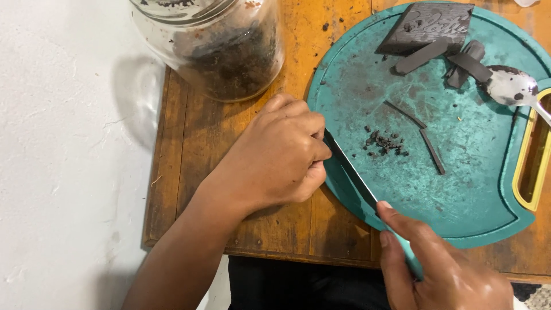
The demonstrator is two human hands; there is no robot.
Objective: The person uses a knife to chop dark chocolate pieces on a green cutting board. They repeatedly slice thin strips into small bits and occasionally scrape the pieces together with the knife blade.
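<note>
Here the right hand (445,270) grips a knife (359,181) by its teal handle, fingers wrapped round it and the forefinger laid along the top toward the blade. The blade runs up and away from that grip, slanting over the near rim of a round teal cutting board (459,201). At the far end of the blade the left hand (281,158) is curled into a loose fist, its fingertips pinching at the knife's tip; what, if anything, sits between those fingers cannot be told.

Just beyond the blade, on the board, lies a small heap of dark chopped bits (385,143), with two thin dark strips (431,150) beside it. Farther off from the knife hand, at the board's far edge, rests a dark block (427,26) with several thicker cut sticks against it, and a metal spoon (513,89) smeared with dark crumbs lies near the board's yellow-rimmed handle hole.

Past the left hand's knuckles stands a glass jar (221,46) with dark matter inside, on the wooden table (195,143).
</note>
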